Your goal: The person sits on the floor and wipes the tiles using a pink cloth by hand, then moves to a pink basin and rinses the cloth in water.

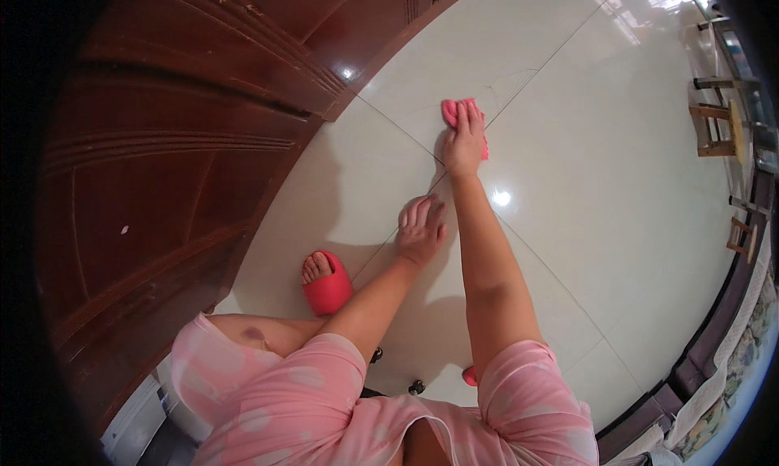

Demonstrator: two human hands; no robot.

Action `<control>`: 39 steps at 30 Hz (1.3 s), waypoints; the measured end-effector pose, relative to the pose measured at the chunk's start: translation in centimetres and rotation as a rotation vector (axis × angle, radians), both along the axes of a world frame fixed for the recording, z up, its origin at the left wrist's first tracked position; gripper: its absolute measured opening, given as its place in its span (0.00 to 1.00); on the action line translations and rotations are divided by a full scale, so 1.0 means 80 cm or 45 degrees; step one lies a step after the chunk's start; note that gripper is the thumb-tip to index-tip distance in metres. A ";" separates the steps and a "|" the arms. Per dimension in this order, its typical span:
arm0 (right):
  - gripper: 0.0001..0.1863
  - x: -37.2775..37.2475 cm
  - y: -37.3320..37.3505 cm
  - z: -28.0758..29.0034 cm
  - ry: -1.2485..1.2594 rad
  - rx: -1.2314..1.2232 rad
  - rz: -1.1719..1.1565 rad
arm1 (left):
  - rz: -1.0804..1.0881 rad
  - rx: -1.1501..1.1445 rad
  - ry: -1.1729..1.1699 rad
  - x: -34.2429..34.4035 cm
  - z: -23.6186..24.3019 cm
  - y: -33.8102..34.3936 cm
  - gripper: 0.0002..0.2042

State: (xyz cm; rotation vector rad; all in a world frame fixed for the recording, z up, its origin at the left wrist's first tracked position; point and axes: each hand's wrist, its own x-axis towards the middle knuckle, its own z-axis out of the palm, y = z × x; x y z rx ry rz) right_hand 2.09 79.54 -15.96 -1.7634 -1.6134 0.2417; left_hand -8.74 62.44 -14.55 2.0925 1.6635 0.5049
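My right hand (462, 148) reaches forward over the tiled floor (600, 182), its fingers pressing on a pink cloth (452, 113). Parts of the cloth stick out to the left of the fingers and along the right side of the hand; the palm hides the rest. Closer to me and a little to the left is my left hand (421, 232). It holds nothing, its fingers are loosely bent and the thumb stands apart. Whether it touches the floor or hovers just above it, I cannot tell.
Dark red-brown wooden panelling (162, 182) rises along the left. A red slipper (327, 291) with my foot in it rests nearby. Wooden stools (718, 133) stand at the far right, and a dark sofa edge (706, 360) with patterned fabric curves along the lower right.
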 end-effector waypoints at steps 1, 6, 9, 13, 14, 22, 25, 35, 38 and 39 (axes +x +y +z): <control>0.27 -0.015 0.004 -0.001 0.016 0.007 0.066 | -0.017 0.028 0.022 -0.004 -0.004 0.001 0.24; 0.28 -0.057 0.011 -0.011 0.120 -0.007 0.370 | -0.004 0.073 0.002 -0.004 -0.015 -0.006 0.22; 0.26 -0.084 0.003 -0.019 0.169 -0.022 0.498 | 0.033 0.054 0.015 -0.009 -0.024 -0.010 0.20; 0.22 -0.101 -0.030 -0.027 0.283 -0.077 0.683 | 0.033 0.154 0.057 -0.017 -0.027 -0.013 0.17; 0.22 -0.102 -0.038 -0.026 0.315 -0.139 0.749 | 0.065 0.195 0.042 -0.022 -0.028 -0.014 0.15; 0.21 -0.069 -0.130 -0.011 0.298 -0.312 0.720 | 0.031 -0.051 0.073 -0.060 -0.027 -0.033 0.07; 0.24 -0.051 -0.178 -0.016 0.311 -0.412 0.689 | 0.099 -0.126 0.097 -0.064 -0.018 -0.047 0.08; 0.23 -0.010 -0.281 0.042 0.922 -0.890 0.005 | 0.251 -0.151 0.087 -0.026 0.066 -0.067 0.07; 0.24 -0.031 -0.297 0.122 1.415 -0.773 -0.344 | 0.336 -0.250 0.079 -0.033 0.106 -0.086 0.07; 0.24 -0.028 -0.304 0.142 1.349 -0.722 -0.393 | 0.341 -0.277 0.061 -0.030 0.121 -0.092 0.07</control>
